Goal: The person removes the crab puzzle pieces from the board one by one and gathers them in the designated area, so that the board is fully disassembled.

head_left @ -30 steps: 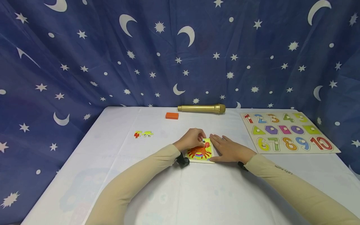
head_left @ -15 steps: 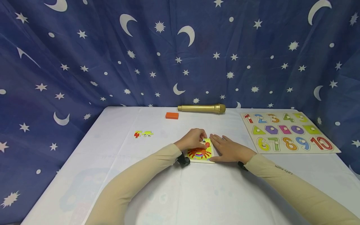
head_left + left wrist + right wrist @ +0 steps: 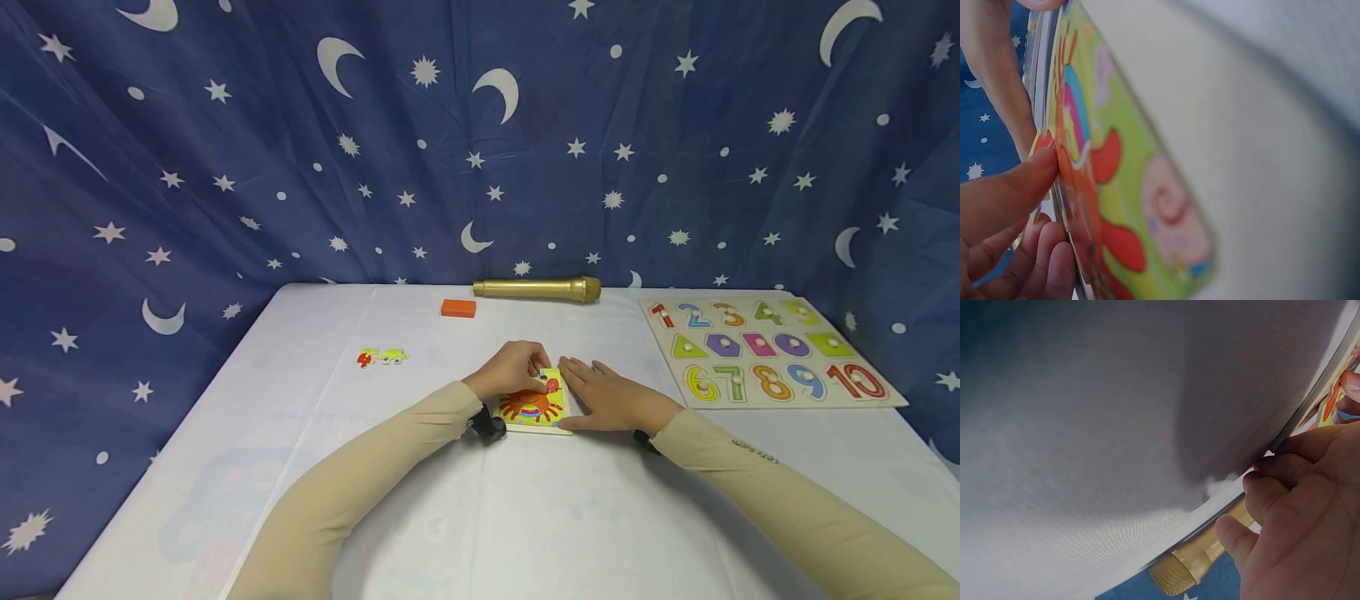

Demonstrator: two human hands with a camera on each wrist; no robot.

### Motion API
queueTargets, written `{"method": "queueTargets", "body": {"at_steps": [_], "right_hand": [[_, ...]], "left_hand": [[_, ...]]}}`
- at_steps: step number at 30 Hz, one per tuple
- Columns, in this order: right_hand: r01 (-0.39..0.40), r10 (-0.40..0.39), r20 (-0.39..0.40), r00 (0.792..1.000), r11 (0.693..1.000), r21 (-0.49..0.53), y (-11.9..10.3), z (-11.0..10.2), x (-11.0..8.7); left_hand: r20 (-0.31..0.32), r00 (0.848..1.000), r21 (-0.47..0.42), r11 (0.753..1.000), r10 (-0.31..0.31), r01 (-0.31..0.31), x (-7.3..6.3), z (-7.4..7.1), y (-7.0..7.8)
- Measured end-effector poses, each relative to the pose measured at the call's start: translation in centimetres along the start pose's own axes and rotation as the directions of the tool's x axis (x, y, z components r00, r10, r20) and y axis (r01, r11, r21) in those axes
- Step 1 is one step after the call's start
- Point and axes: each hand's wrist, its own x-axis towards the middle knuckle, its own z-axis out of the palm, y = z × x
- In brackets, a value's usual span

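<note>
A small crab jigsaw puzzle [image 3: 532, 410] lies on the white table in front of me, its orange crab on a yellow-green ground in a pale tray. My left hand [image 3: 513, 371] is over its upper left part. Between thumb and fingers it pinches a small red and yellow puzzle piece [image 3: 1042, 141], seen in the left wrist view at the puzzle's surface; whether the piece lies flat is hidden. My right hand [image 3: 611, 398] rests along the tray's right side with fingers extended, the thumb by the lower right corner and the fingertips by the upper right one.
Two loose puzzle pieces [image 3: 382, 357] lie to the left. Behind are an orange block [image 3: 458, 308] and a gold microphone [image 3: 537, 289]. A number and shape board [image 3: 772, 354] lies at the right. A blue star-and-moon curtain [image 3: 480, 167] hangs behind the table.
My left hand made a slight shift to the right over the puzzle and then back. The right hand and the tray have stayed in place.
</note>
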Motion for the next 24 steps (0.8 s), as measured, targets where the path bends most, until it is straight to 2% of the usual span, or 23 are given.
{"method": "queueTargets", "body": {"at_steps": [11, 24], "right_hand": [[-0.014, 0.013, 0.014, 1.000, 1.000, 0.016, -0.21, -0.05, -0.01], [-0.018, 0.018, 0.009, 1.000, 1.000, 0.002, 0.06, 0.30, 0.14]], "left_hand": [[-0.012, 1.000, 0.037, 0.999, 0.023, -0.023, -0.24, -0.10, -0.11], [-0.030, 0.999, 0.008, 1.000, 0.017, -0.017, -0.43, -0.18, -0.25]]}}
